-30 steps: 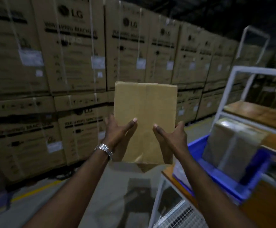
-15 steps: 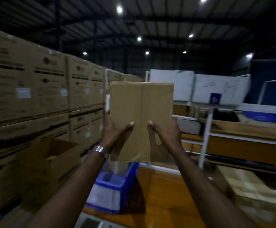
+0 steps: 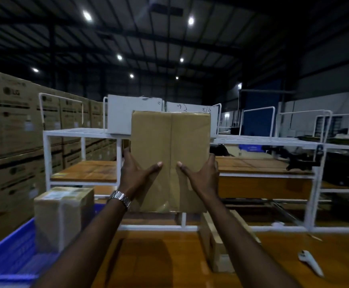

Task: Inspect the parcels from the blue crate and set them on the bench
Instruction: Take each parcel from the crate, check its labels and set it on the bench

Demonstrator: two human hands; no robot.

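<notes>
Inspection step: my left hand [image 3: 137, 174] and right hand [image 3: 203, 175] clasp the flat brown cardboard parcel [image 3: 170, 154] upright at frame centre, above the orange wooden bench [image 3: 169, 260]. Next, I judge: lower it there, clear of the blue plastic crate [image 3: 13, 254] at lower left.

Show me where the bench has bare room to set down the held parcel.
Both hands, left hand and right hand, grip the parcel. Free bench: between blue crate and the parcel lying on the bench. Smaller patch right of that, ahead of the white tool. Crowded: the crate.
</notes>
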